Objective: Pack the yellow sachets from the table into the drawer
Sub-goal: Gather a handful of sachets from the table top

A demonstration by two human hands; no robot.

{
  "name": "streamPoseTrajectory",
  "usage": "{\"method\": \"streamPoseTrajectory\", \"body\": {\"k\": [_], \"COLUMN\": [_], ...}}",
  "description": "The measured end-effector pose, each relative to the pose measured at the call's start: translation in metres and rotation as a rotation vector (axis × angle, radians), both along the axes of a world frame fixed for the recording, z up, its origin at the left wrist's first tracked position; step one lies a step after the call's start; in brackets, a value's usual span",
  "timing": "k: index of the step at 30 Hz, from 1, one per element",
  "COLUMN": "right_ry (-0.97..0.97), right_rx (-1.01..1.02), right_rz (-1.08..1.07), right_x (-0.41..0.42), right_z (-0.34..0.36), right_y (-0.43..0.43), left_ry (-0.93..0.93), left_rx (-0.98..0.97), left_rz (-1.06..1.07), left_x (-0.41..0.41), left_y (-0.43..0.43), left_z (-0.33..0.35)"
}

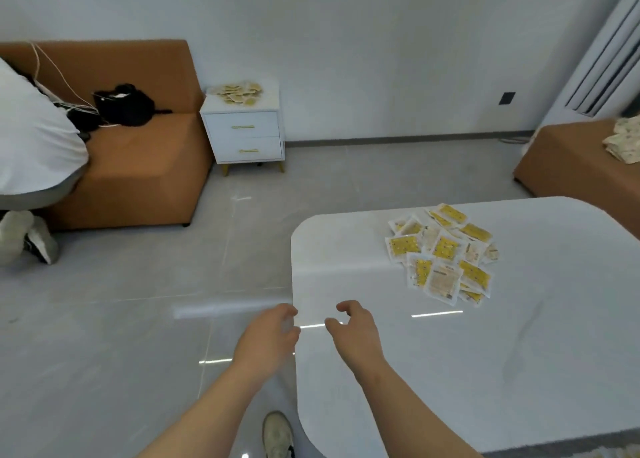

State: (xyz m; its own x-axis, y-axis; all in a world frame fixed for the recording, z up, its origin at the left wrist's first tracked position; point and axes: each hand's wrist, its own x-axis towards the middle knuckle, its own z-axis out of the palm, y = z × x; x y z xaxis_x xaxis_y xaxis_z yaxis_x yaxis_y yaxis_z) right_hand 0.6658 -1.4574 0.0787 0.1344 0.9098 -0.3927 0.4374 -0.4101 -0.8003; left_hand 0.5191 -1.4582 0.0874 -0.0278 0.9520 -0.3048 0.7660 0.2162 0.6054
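Note:
A loose heap of yellow sachets [445, 251] lies on the white table [519, 336], toward its far side. My left hand [268, 336] hovers at the table's left edge, fingers loosely curled and holding nothing. My right hand [356, 331] is over the table's near left part, fingers relaxed and empty, well short of the heap. Across the room a white two-drawer nightstand [244, 135] stands by the wall, both drawers closed, with more sachets [239, 92] piled on its top.
An orange sofa [138, 153] with a black bag [123, 104] stands left of the nightstand. Another person in white [31, 139] bends at the far left. A second orange seat [581, 160] sits at the right. Grey tiled floor [121, 319] lies between the table and the nightstand.

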Motion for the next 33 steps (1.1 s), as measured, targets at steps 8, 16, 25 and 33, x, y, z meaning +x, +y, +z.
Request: {"method": "streamPoseTrajectory", "body": {"k": [8,16,25,33], "right_ry": [-0.068,-0.299,-0.399,-0.412], "right_rx": [0.001,0.045,-0.004,-0.027], "right_rz": [-0.001,0.133,0.213,0.200], "right_x": [-0.088,-0.150,-0.261,-0.289], "right_z": [0.024,0.034,0.043,0.036], "right_y": [0.183,0.369,0.623,0.817], "left_ry": [0.157,0.193,0.264,0.284], "left_rx": [0.037,0.014,0.003,-0.041], "left_rz": [-0.116,-0.188,-0.248,-0.329], "left_x": [-0.095,-0.184,-0.304,-0.335], "left_y": [0.200,0.392,0.655,0.856], "left_z": [0.032,0.026,0.043,0.036]}}
